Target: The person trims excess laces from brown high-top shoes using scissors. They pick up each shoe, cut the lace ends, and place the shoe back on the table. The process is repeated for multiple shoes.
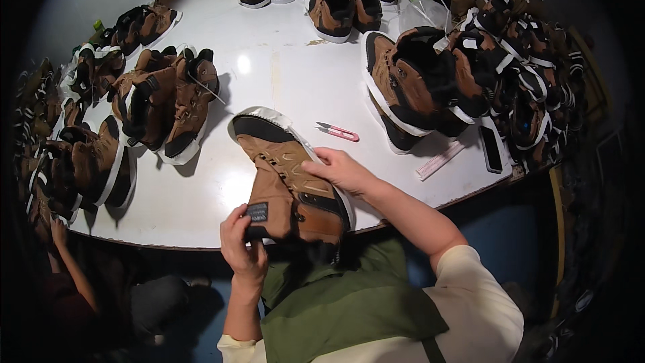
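Observation:
A brown shoe (pixel 279 168) with a black toe and white sole edge lies tilted over the table's front edge, its toe pointing away from me. My left hand (pixel 243 238) pinches the shoe's tongue near a dark label. My right hand (pixel 342 173) grips the shoe's side, thumb on the upper and fingers along the sole edge. Beyond the shoe rest small pink-handled thread snips (pixel 338 132), touched by neither hand.
Brown shoes (pixel 168 101) stand in groups on the left, at the back and right of the white table (pixel 269 60). A phone (pixel 492 148) and a pale pink-white strip (pixel 441 160) lie near the front right edge. Another person's arm (pixel 74 269) shows at the lower left.

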`<act>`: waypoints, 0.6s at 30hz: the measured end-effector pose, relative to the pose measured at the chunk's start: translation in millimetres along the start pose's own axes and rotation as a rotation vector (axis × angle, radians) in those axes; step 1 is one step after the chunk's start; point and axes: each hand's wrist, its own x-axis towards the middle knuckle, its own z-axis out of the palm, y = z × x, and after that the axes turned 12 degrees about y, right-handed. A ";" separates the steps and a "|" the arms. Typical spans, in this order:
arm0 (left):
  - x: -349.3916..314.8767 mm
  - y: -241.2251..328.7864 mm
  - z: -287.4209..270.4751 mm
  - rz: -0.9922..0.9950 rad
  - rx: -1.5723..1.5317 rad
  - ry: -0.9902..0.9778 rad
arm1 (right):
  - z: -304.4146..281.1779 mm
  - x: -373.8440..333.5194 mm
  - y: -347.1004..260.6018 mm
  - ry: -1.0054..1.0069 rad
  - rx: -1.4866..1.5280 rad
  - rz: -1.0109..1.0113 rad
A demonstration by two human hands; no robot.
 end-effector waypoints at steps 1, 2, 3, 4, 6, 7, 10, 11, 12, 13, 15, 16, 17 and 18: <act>-1.8 0.5 -1.8 0.035 0.001 -0.004 | 6.8 3.3 -2.1 -0.045 -0.039 0.000; -5.5 0.3 -4.7 0.028 -0.005 0.013 | 11.0 3.3 -2.9 -0.035 -0.042 0.016; -9.4 -1.0 -6.7 0.021 -0.011 0.029 | 14.9 2.7 -3.6 -0.025 -0.044 0.031; -13.2 -3.2 -8.3 0.014 -0.017 0.046 | 17.9 2.4 -3.7 -0.014 -0.046 0.046; -22.1 -10.4 -11.2 -0.026 -0.082 0.029 | 18.1 4.1 5.0 -0.004 0.006 0.031; -24.9 -13.3 -12.0 -0.044 -0.114 0.026 | 18.1 3.0 6.2 0.003 0.051 0.036; -47.5 -35.2 -12.6 -0.127 -0.177 0.031 | 20.4 -3.5 6.5 0.011 0.127 0.022; -51.9 -39.6 -11.6 -0.156 -0.197 0.032 | 20.7 -5.5 5.8 0.016 0.144 0.012; -56.2 -39.6 -11.9 -0.142 -0.189 0.039 | 21.5 -9.0 2.9 0.001 0.181 0.017; -58.8 -37.6 -11.9 -0.128 -0.181 0.046 | 22.9 -13.7 -2.0 -0.015 0.218 0.023; -66.1 -37.7 -14.4 -0.128 -0.203 0.020 | 22.9 -17.3 -6.6 -0.029 0.279 0.040; -67.1 -37.2 -12.1 -0.119 -0.216 0.024 | 21.2 -18.5 -7.4 -0.026 0.304 0.053; -66.8 -36.4 -10.4 -0.107 -0.222 0.031 | 21.0 -18.6 -8.6 -0.030 0.330 0.063; -66.8 -36.0 -9.9 -0.095 -0.228 0.038 | 20.1 -18.0 -8.2 -0.040 0.347 0.074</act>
